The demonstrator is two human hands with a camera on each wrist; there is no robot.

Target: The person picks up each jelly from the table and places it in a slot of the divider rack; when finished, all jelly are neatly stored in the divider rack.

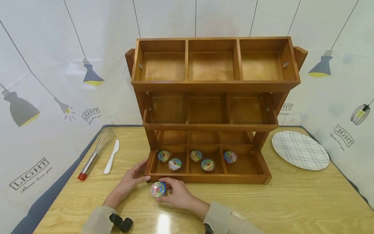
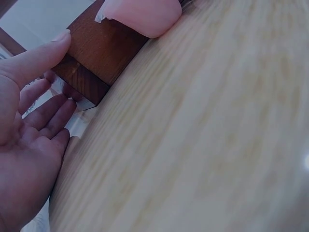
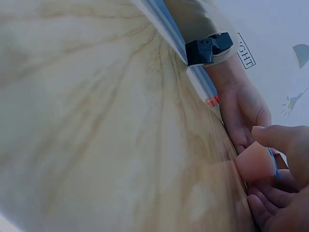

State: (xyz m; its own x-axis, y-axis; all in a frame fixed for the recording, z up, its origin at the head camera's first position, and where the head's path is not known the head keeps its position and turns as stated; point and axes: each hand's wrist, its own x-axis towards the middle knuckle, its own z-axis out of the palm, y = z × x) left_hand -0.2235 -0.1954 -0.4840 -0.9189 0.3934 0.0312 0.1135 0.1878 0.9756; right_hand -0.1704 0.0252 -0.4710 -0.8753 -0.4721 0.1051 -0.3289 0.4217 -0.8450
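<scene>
My right hand (image 1: 181, 195) pinches a small jelly cup (image 1: 158, 189) with a printed lid just in front of the rack's lower left corner. In the right wrist view its pinkish body (image 3: 257, 164) shows between thumb and fingers, low over the table. My left hand (image 1: 128, 182) is at the lower left corner of the brown wooden rack (image 1: 204, 178), thumb by the front and fingers along the side. Several jelly cups lie in the bottom tier: two in the left compartment, two in the middle, and one (image 1: 230, 157) in the right.
The rack's middle tier (image 1: 210, 126) and top tier (image 1: 216, 86) rise above, each split into three compartments. A whisk (image 1: 97, 152) and a white knife (image 1: 112, 157) lie at the left. At the right is a white checked plate (image 1: 301, 150).
</scene>
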